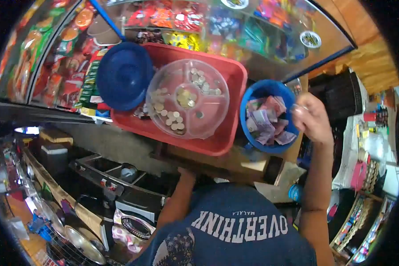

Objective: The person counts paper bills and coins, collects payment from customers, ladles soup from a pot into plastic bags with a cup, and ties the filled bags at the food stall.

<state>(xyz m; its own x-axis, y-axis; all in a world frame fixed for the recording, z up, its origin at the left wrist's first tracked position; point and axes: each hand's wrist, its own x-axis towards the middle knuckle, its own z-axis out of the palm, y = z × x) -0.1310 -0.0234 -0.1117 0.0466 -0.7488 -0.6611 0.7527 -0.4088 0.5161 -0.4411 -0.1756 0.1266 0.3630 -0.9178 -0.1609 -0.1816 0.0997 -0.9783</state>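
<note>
My right hand (311,117) is raised at the right rim of a blue tub (248,126). Its fingers are curled together in a pinch; what they hold, if anything, is too small to make out. Crumpled pinkish-purple banknotes (262,124) fill the tub. To the left, a clear round divided tray (208,116) rests in a red basin (228,139), with silver and brass-coloured coins (175,119) spread among its compartments. My left hand (187,174) is low by the front edge of the counter, its fingers hidden in shadow.
A round blue lid (123,75) overlaps the basin's left side. Behind stands a glass display case (270,62) with colourful packets. A dark appliance (139,195) stands lower left, beside pot lids (84,244). Packed shelves (363,213) line the right.
</note>
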